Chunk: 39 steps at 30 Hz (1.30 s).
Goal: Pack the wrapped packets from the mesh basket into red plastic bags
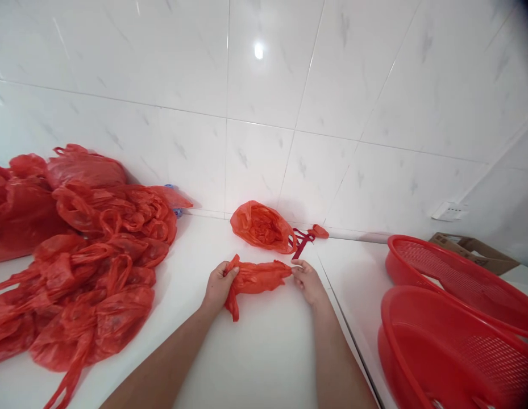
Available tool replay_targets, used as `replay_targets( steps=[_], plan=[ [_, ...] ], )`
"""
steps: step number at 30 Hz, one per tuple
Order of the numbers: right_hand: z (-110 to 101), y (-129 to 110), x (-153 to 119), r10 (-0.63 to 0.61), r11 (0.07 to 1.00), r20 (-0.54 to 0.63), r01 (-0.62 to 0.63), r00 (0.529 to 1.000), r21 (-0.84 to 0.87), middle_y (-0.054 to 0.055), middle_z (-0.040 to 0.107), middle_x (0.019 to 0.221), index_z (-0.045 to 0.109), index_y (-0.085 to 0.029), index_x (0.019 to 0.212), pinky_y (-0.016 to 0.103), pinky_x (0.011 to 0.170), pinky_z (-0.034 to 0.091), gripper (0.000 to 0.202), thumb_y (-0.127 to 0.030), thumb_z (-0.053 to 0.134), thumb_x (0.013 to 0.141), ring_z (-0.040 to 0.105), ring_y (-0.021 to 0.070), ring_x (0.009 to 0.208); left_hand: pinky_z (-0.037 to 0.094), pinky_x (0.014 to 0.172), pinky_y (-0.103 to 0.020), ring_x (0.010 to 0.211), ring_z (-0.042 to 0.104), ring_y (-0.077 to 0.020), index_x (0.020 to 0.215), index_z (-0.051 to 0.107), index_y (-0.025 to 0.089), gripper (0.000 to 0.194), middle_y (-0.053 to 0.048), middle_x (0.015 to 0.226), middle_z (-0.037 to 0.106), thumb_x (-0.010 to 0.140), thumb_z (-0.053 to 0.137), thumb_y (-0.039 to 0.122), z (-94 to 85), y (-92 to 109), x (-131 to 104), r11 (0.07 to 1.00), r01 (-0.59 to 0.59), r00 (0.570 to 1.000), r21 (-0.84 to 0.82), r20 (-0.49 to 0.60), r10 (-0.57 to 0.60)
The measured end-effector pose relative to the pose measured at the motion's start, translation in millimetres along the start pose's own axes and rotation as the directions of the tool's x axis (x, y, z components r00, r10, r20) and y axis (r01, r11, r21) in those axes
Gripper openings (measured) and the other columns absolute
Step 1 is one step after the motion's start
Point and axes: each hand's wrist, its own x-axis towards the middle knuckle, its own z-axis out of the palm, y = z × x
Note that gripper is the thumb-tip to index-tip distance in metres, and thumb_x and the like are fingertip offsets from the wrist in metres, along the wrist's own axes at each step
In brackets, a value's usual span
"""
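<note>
A crumpled red plastic bag (261, 277) is stretched sideways between my two hands, just above the white table. My left hand (220, 285) pinches its left end between thumb and fingers, with loose handle parts hanging below and sticking up there. At the bag's narrow right end, my right hand (307, 279) holds the tip between thumb and fingers. Behind them an open red bag (264, 227) stands against the wall with crumpled red plastic inside. Dark red straps (303, 243) and a small folded red piece (319, 231) lie to its right.
A large heap of red plastic bags (114, 255) covers the left of the white table (246, 363). Two red plastic baskets (417, 346) stand at the right, with a cardboard box (494, 263) behind. A tiled wall (264, 165) bounds the back; a seam runs along the table's right side.
</note>
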Motion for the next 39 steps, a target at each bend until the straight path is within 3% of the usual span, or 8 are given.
replay_targets(
  steps=[4,7,13,17,21,29,34,39],
  plan=[
    [-16,-4,4,-0.07,0.995,-0.112,0.077,0.991,0.062,-0.006,0.056,0.064,0.051,-0.022,0.087,0.017,0.035,0.02,0.03,-0.037,0.067,0.067,0.033,0.0038,0.039,0.039,0.049,-0.021,0.053,0.046,-0.0088,0.072,0.048,0.018,0.033,0.006,0.061,0.047,0.072,0.062,0.048,-5.2,-1,4,0.999,0.011,0.993,-0.045,-0.116,-0.017],
    [-1,-5,-3,-0.038,0.998,0.02,0.037,0.999,0.05,-0.008,0.048,0.052,0.05,-0.021,0.078,0.017,0.035,0.015,0.027,-0.043,0.065,0.071,0.029,0.0033,0.036,0.042,0.051,-0.022,0.056,0.05,-0.0097,0.078,0.049,0.019,0.032,0.005,0.066,0.05,0.073,0.062,0.048,-2.5,1,1,0.997,0.009,0.99,-0.074,-0.142,-0.019],
    [75,2,-24,0.051,0.991,0.384,0.001,0.922,-0.133,-0.001,0.063,0.074,0.057,-0.018,0.102,0.019,0.043,0.033,0.041,-0.032,0.07,0.066,0.05,0.0086,0.051,0.049,0.081,-0.033,0.092,0.061,-0.0193,0.102,0.056,0.019,0.035,-0.006,0.1,0.063,0.073,0.066,0.036,7.7,8,-8,0.985,-0.02,0.978,-0.172,0.2,0.055],
    [98,7,-30,-0.062,0.974,0.369,0.138,0.927,-0.182,-0.001,0.065,0.086,0.054,-0.02,0.103,0.025,0.064,0.045,0.044,-0.022,0.072,0.063,0.058,0.0122,0.071,0.046,0.089,-0.037,0.101,0.06,-0.0228,0.109,0.057,0.017,0.038,-0.01,0.111,0.064,0.074,0.066,0.029,7.9,6,-8,0.976,0.005,0.931,-0.22,0.358,0.076],
    [94,17,-25,0.031,0.994,0.29,0.001,0.957,-0.11,-0.003,0.061,0.06,0.057,-0.018,0.08,0.023,0.045,0.041,0.019,-0.018,0.066,0.063,0.053,0.0115,0.048,0.05,0.078,-0.037,0.082,0.066,-0.0219,0.099,0.06,0.014,0.033,-0.009,0.09,0.07,0.071,0.069,0.029,5.7,0,-4,0.964,0.089,0.935,-0.251,0.354,0.005],
    [63,22,-3,-0.027,0.972,0.021,0.021,0.999,0.235,-0.005,0.06,0.065,0.05,-0.023,0.08,0.021,0.047,0.044,0.02,-0.031,0.063,0.067,0.058,0.0109,0.057,0.048,0.058,-0.028,0.057,0.061,-0.015,0.093,0.058,0.015,0.036,0.0,0.067,0.064,0.062,0.069,0.028,-17.6,-4,15,0.973,0.066,0.99,-0.219,-0.106,-0.091],
    [49,15,-2,-0.022,0.948,-0.011,0.024,1.0,0.317,-0.003,0.061,0.069,0.05,-0.024,0.079,0.028,0.065,0.051,0.026,-0.034,0.067,0.063,0.06,0.013,0.067,0.045,0.055,-0.024,0.054,0.058,-0.0124,0.086,0.062,0.016,0.025,0.0,0.067,0.066,0.062,0.065,0.023,-23.4,-5,18,0.993,0.027,0.974,-0.113,-0.221,-0.052],
    [42,6,-10,0.005,0.98,0.019,-0.009,1.0,0.198,-0.005,0.054,0.058,0.052,-0.022,0.082,0.023,0.049,0.042,0.023,-0.034,0.065,0.066,0.047,0.0091,0.048,0.042,0.053,-0.022,0.051,0.054,-0.0103,0.078,0.062,0.017,0.015,0.002,0.063,0.064,0.063,0.061,0.019,-22.5,-5,16,0.994,-0.02,0.954,-0.105,-0.298,-0.013]
  ],
)
